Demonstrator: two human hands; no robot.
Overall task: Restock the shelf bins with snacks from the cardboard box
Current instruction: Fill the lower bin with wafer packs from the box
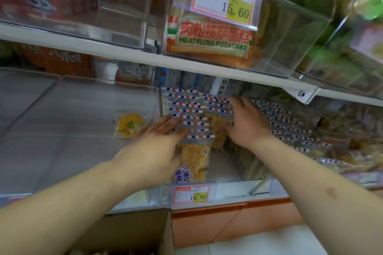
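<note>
Hands deep in the clear plastic shelf bin: left hand, fingers straight and together, presses the striped-edged cake packets from the left; right hand rests fingers-down on the row's right. Packets stand upright, stacked front to back, between both palms.

A red-bordered price tag reading 15.60 hung at the upper shelf's white edge. A smaller tag reading 10.80 sat at the front of the lower level. An orange panel ran beneath it, and pale floor showed below that.
</note>
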